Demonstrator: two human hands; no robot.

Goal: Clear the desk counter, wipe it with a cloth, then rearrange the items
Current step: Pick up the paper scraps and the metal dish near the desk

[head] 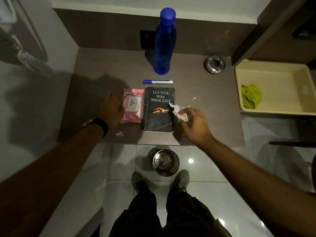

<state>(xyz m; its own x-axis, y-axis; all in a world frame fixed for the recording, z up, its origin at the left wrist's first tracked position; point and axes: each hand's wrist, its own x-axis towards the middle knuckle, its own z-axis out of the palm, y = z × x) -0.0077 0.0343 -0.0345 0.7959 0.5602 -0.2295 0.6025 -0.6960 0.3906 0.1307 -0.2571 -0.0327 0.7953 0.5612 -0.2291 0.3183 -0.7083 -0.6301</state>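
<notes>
On the brown desk counter lies a dark book titled "Lucifer Was Innocent". A pink wipes pack lies just left of it. A blue marker rests behind the book, and a tall blue bottle stands at the back. My left hand rests on the left edge of the wipes pack, fingers laid over it. My right hand is at the book's right edge, closed on a crumpled white tissue. Small white scraps lie near the front edge and to the right of the book.
A steel ashtray sits at the counter's back right. A cream tray holding a yellow-green cloth stands to the right. A steel bin stands on the tiled floor under the counter's front edge, by my feet.
</notes>
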